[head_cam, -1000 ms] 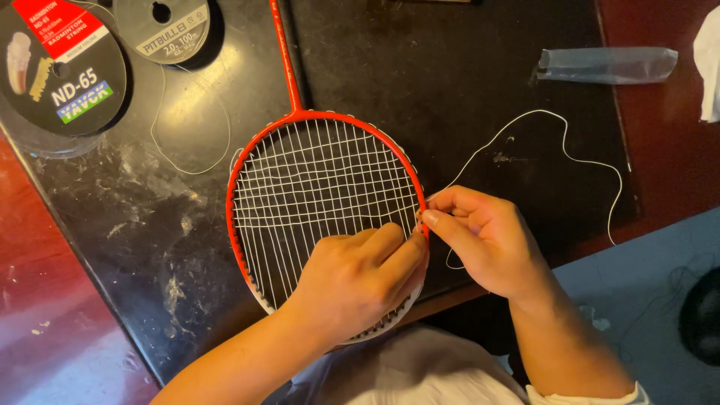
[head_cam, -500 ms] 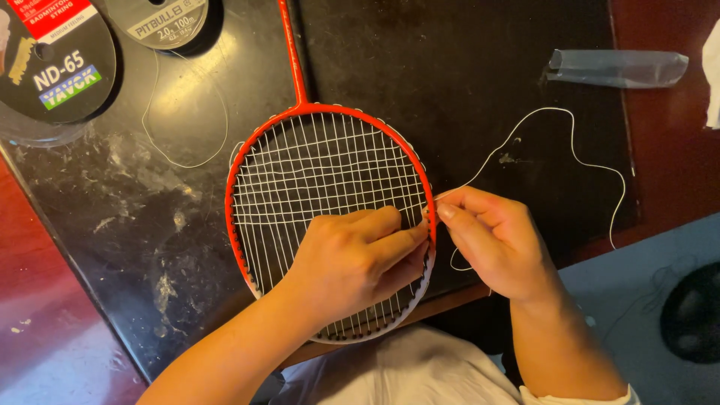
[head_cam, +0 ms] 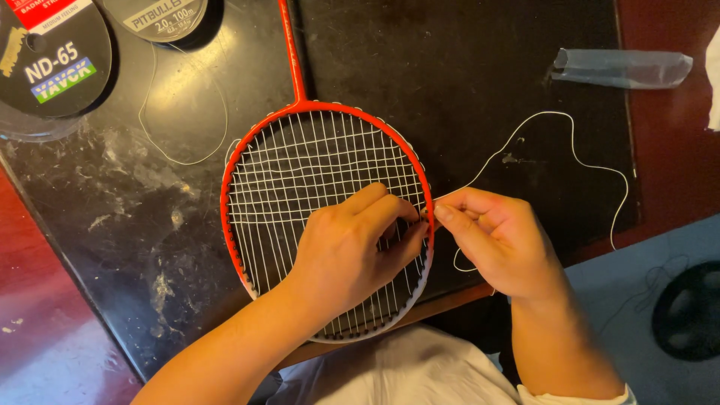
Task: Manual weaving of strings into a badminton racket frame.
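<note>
We look down on a red-framed badminton racket lying flat on a scuffed black worktop, its thin red shaft running off the top edge of the view. Our left hand rests palm down on the white string bed, the fingers curled against the cross strings close to the right side of the frame; it presses on the strings rather than closing around anything. Our right hand sits just outside the frame on that same side, thumb and forefinger pinched together on a loose white racket string right where it meets the rim. From that pinch the string loops away over the worktop to the right, curves back down and ends near the worktop's front edge.

At the top left lie two round black spools of string, one large with a coloured label, one smaller beside it, and a fine loop of string trails from them toward the racket head. A clear plastic tube-shaped wrapper lies at the top right, well apart from both hands. A dark round object sits on the pale floor at the lower right.
</note>
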